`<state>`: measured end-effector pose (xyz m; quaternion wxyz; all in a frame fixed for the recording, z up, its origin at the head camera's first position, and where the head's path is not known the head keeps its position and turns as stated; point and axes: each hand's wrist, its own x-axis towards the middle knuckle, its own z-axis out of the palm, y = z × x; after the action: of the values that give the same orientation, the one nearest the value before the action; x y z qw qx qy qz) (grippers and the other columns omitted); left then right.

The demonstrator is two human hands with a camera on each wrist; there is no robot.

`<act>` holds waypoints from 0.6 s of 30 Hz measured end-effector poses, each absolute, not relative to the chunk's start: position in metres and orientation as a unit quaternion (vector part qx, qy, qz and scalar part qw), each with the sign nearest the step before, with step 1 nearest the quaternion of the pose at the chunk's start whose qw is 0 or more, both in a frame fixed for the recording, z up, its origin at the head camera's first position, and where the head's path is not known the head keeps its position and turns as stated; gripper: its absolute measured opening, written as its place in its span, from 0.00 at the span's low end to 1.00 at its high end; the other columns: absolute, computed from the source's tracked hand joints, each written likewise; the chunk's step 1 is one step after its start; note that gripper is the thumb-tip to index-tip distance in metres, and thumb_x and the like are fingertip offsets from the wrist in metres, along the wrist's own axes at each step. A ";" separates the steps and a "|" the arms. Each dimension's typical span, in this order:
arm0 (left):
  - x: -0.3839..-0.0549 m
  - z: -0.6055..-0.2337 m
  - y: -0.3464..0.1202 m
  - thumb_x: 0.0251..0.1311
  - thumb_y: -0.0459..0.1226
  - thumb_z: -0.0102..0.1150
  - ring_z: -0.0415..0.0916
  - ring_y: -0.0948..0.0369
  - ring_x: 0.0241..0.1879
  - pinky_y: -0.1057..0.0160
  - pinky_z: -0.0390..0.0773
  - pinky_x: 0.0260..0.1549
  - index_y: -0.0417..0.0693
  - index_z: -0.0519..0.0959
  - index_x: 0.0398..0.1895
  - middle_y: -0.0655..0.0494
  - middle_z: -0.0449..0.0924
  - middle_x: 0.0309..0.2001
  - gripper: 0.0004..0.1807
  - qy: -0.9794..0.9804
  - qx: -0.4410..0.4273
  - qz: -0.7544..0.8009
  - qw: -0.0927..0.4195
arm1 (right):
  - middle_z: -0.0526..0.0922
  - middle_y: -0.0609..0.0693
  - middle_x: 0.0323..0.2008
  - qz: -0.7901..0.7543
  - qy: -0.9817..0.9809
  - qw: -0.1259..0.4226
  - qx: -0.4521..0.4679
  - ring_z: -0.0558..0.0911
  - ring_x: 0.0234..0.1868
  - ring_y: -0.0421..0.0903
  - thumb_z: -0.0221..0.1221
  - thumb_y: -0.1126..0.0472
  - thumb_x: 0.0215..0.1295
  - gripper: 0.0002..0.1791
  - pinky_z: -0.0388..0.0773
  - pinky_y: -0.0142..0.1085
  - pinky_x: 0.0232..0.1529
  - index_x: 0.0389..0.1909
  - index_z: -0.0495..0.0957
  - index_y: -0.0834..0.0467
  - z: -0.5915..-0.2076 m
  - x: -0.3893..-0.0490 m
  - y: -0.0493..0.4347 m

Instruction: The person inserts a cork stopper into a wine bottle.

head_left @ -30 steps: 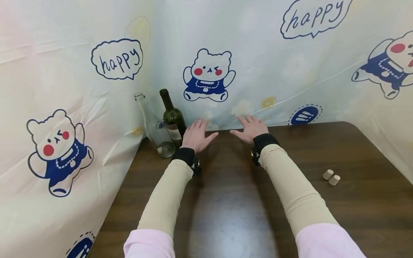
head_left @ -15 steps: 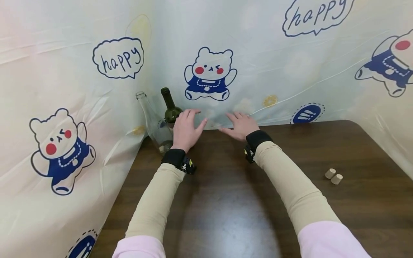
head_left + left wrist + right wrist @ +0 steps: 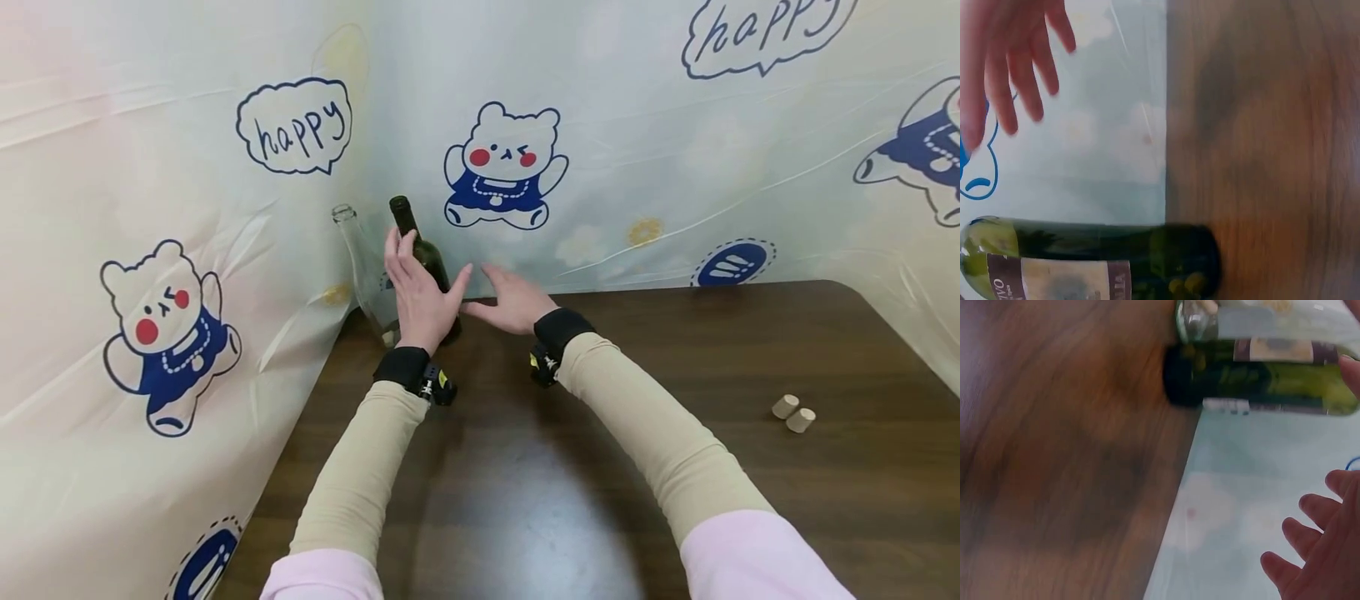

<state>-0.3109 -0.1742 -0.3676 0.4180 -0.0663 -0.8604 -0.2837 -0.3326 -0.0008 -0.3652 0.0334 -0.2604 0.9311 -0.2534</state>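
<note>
Head view: the left hand [image 3: 417, 293] lies against the green bottle [image 3: 422, 250] at the table's [image 3: 712, 350] far left corner, fingers straight up its near side, no wrap I can see. The right hand [image 3: 510, 300], fingers apart, hovers just right of it. A clear bottle [image 3: 360, 258] stands just beside; a careless nudge could topple both. Half a second ago both hands were further right, clear of the neck.

Left wrist view: green bottle [image 3: 1091, 259] upright on the wood, the right hand's spread fingers [image 3: 1019, 69] beyond.

Right wrist view: fingers [image 3: 1316, 550] spread, gripping nothing.
</note>
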 end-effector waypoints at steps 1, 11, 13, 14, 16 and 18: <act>-0.311 -0.367 -0.173 0.61 0.62 0.60 0.43 0.52 0.80 0.50 0.56 0.76 0.46 0.46 0.78 0.41 0.39 0.82 0.53 -0.859 -0.060 -0.307 0.405 | 0.55 0.54 0.82 -0.254 0.930 0.033 -0.264 0.58 0.80 0.52 0.50 0.27 0.66 0.55 0.58 0.48 0.77 0.83 0.48 0.57 -0.365 -0.331 -0.004; -0.320 -0.354 -0.172 0.61 0.60 0.62 0.49 0.49 0.79 0.48 0.54 0.76 0.44 0.32 0.83 0.41 0.45 0.82 0.63 -0.880 0.040 -0.362 0.303 | 0.54 0.55 0.82 -0.240 0.933 0.046 -0.263 0.56 0.80 0.53 0.54 0.30 0.65 0.56 0.58 0.49 0.77 0.83 0.47 0.57 -0.365 -0.321 -0.010; -0.324 -0.353 -0.174 0.62 0.59 0.61 0.52 0.48 0.78 0.49 0.58 0.75 0.44 0.32 0.83 0.40 0.47 0.80 0.62 -0.894 0.057 -0.340 0.287 | 0.54 0.54 0.82 -0.233 0.936 0.048 -0.260 0.56 0.80 0.52 0.54 0.30 0.65 0.56 0.58 0.48 0.77 0.84 0.47 0.56 -0.366 -0.323 -0.011; -0.325 -0.353 -0.175 0.62 0.58 0.62 0.53 0.47 0.76 0.48 0.60 0.74 0.43 0.34 0.84 0.39 0.49 0.78 0.61 -0.900 0.064 -0.326 0.282 | 0.54 0.54 0.82 -0.228 0.937 0.049 -0.259 0.56 0.80 0.52 0.54 0.29 0.64 0.56 0.58 0.48 0.77 0.84 0.47 0.56 -0.367 -0.324 -0.012; -0.327 -0.353 -0.177 0.63 0.55 0.63 0.55 0.45 0.73 0.49 0.63 0.71 0.39 0.39 0.83 0.39 0.50 0.75 0.59 -0.911 0.072 -0.297 0.276 | 0.54 0.54 0.82 -0.224 0.938 0.050 -0.260 0.56 0.80 0.52 0.55 0.29 0.64 0.56 0.58 0.48 0.77 0.84 0.47 0.56 -0.368 -0.325 -0.013; -0.328 -0.353 -0.178 0.63 0.52 0.64 0.57 0.43 0.70 0.49 0.66 0.69 0.37 0.44 0.82 0.38 0.52 0.72 0.55 -0.915 0.077 -0.284 0.276 | 0.54 0.53 0.82 -0.218 0.940 0.053 -0.258 0.56 0.80 0.52 0.55 0.29 0.63 0.57 0.59 0.49 0.77 0.84 0.47 0.55 -0.369 -0.325 -0.014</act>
<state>-0.3277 -0.1784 -0.3529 0.2759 0.0768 -0.9151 -0.2837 -0.3249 -0.0142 -0.3692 0.0529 -0.2585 0.9397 -0.2177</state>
